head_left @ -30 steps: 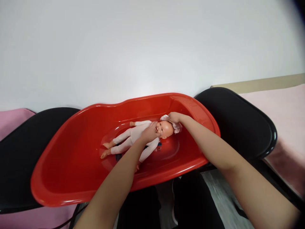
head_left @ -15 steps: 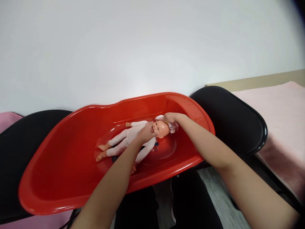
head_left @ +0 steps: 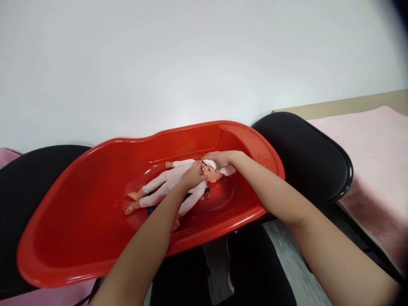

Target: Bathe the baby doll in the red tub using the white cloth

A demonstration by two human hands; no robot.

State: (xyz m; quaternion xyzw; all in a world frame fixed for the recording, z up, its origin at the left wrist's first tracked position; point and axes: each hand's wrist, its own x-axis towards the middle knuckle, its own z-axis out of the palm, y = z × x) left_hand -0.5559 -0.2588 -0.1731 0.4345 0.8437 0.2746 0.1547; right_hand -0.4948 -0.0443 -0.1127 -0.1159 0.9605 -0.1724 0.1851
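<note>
Gently, by the look of it, a baby doll (head_left: 177, 176) would be handled: probably light, its head and limbs firm, its clothed trunk likely softer, best taken hold of under the shoulders and behind the neck. A pale cloth (head_left: 227, 171) looks limp and thin, easily pinched or bunched. The right hand (head_left: 219, 159) holds the cloth over the doll's forehead, fingers laid nearly flat; the left hand (head_left: 193, 175) lies across its upper chest and chin, thumb and fingers apart, though whether it grips cannot be told. Dressed in white, with bare feet and tan-orange limbs, the doll lies face up in a glossy red baby bathtub (head_left: 79, 221), legs pointing left in the view.
</note>
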